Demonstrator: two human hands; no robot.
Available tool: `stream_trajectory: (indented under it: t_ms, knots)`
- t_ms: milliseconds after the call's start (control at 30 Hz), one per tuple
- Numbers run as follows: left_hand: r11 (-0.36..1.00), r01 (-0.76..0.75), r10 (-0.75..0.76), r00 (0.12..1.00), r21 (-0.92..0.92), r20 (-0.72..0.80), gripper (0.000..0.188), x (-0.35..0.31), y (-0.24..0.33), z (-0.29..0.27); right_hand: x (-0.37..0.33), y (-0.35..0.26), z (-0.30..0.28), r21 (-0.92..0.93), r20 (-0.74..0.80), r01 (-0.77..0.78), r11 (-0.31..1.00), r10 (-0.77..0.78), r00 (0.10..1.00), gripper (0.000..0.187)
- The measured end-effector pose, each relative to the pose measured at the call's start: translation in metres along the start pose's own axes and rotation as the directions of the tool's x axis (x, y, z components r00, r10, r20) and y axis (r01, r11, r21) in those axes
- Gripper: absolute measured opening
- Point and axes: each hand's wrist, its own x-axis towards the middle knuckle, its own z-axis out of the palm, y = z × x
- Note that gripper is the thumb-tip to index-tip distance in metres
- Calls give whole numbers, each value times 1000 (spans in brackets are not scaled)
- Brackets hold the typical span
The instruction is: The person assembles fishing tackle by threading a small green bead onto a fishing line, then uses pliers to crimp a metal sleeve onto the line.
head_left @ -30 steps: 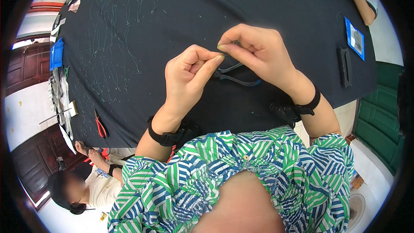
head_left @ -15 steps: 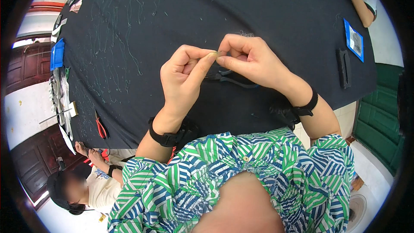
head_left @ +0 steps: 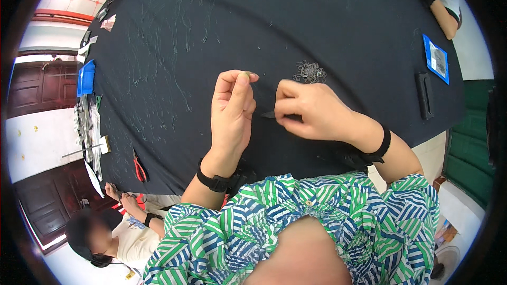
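Note:
My left hand (head_left: 231, 106) is raised above the black cloth, thumb and forefinger pinched together. A tiny greenish thing (head_left: 247, 74) shows at those fingertips, too small to name. To its right, my right hand (head_left: 312, 110) is low over the cloth with its fingers curled round the pliers. Only the dark jaws of the pliers (head_left: 268, 114) stick out left of the fingers; the handles are hidden under the hand. Just beyond my right knuckles lies a heap of small metal hooks (head_left: 310, 72).
Fine dark-green threads (head_left: 179, 37) lie across the black cloth (head_left: 338, 31) at the left. Red-handled pliers (head_left: 139, 169) lie near the left edge. A blue packet (head_left: 435, 59) and a black holder (head_left: 424, 95) are at the right. Other people sit around the table.
My hands have parted from their shared pinch. The right hand has come down over the pliers, while the left keeps its pinch. The hook heap has come into fuller view.

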Motion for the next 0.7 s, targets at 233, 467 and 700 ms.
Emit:
stream_trajectory:
  t_ms: [233,467,700]
  knots:
    - [1000,-1,1,1000,-5,20,8,-3,7,1,0,-13,-7,-28,254,67,997,-58,966,7]
    - [996,10,-12,1000,92,21,12,-2,13,1,-1,-17,-45,-331,120,-57,942,102,987,25]
    - [994,34,-35,999,101,12,14,0,8,0,-11,-19,-38,-383,178,-60,922,137,975,26]
